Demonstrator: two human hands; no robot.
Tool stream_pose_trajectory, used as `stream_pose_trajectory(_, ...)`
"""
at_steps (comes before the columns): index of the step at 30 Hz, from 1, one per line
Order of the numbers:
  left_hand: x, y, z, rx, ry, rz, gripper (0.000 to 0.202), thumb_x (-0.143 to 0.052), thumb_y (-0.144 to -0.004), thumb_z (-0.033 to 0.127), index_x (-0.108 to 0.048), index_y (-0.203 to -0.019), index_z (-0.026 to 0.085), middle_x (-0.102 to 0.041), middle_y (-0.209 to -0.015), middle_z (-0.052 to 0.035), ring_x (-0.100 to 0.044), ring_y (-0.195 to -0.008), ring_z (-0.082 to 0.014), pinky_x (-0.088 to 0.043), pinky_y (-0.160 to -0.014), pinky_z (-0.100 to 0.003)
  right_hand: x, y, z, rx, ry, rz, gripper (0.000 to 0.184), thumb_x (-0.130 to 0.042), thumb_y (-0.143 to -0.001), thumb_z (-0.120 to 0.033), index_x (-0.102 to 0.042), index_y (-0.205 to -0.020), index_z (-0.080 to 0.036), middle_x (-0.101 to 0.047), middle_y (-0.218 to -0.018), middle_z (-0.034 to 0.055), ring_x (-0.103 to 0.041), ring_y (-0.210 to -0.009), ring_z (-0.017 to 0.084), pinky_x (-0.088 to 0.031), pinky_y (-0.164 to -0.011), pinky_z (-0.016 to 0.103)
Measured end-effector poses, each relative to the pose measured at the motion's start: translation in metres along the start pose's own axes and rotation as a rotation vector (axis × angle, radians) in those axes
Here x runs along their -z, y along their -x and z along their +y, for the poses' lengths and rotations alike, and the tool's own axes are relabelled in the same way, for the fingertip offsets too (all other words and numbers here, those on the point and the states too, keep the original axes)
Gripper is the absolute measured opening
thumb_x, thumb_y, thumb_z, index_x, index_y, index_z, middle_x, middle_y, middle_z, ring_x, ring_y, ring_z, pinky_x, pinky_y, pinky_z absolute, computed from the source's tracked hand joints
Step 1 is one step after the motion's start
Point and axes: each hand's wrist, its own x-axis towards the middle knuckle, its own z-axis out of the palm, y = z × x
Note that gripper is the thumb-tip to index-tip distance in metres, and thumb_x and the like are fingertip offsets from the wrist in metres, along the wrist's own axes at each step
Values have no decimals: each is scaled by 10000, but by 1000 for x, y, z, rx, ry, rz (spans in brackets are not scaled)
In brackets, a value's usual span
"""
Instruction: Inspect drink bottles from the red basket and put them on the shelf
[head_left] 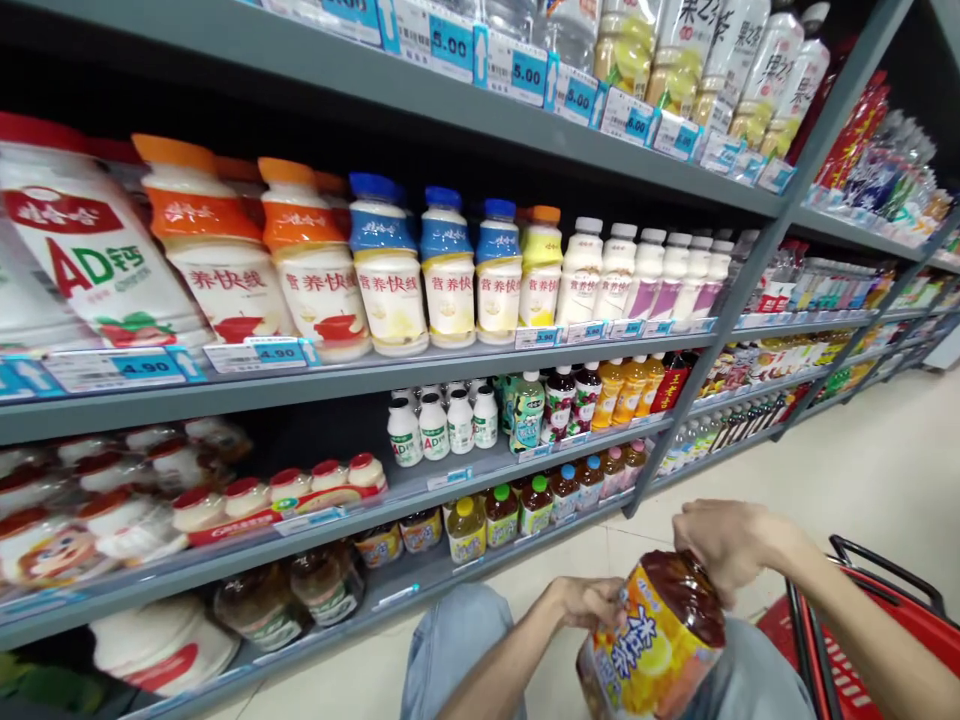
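Note:
A large bottle of iced tea [660, 640], with dark liquid and a yellow-orange lemon label, leans tilted over my bent knees. My right hand [724, 545] is closed at its top end, hiding the neck and cap. My left hand [589, 603] lies against the label on the bottle's left side, fingers curled onto it. The underside of that grip is out of sight.
Grey shelving [480, 370] with several tiers of drinks runs along the left. Large dark bottles [326, 580] and capped bottles [502, 515] stand on the lowest shelf. Beside my right arm is a red shopping basket [874, 640] with black handles. Pale floor tiles [847, 470] extend behind.

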Motion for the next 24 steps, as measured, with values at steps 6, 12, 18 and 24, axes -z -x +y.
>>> stream_pose_trajectory(6, 9, 30, 26, -172, 161, 347, 608, -877, -527, 463, -795, -1025, 124, -775, -980, -105, -703, -795, -230, -562, -745, -319, -14, -96, 45, 365, -680, 218, 452, -666, -531, -155, -799, -963, -161, -755, -886, 35, -671, -813, 213, -509, -772, 292)
stream_pose_trajectory(12, 30, 32, 29, -346, 151, 620, 526, -843, -695, 438, -763, -1096, 107, -781, -1006, -150, -740, -879, -284, -592, -817, -373, -105, -187, 6, 54, -1850, 746, 461, -805, -683, -529, -768, -991, -188, -780, -1090, 118, -724, -1008, 317, -550, -959, 442)
stream_pose_trajectory(18, 34, 32, 30, -367, 172, 879, 607, -884, -684, 518, -749, -1077, 76, -783, -1001, -177, -763, -837, -292, -611, -790, -377, -129, -200, -53, 183, -2253, 301, 762, -538, -768, -873, -736, -957, -162, -772, -959, 184, -724, -1080, 407, -593, -885, 534)
stream_pose_trajectory(24, 39, 16, 18, -382, 306, 1087, 751, -798, -756, 689, -728, -1185, 77, -791, -992, -175, -777, -907, -301, -616, -892, -406, -126, -204, -44, 155, -2004, 633, 634, -854, -693, -642, -634, -1067, -181, -768, -1024, 104, -747, -962, 303, -595, -840, 389)
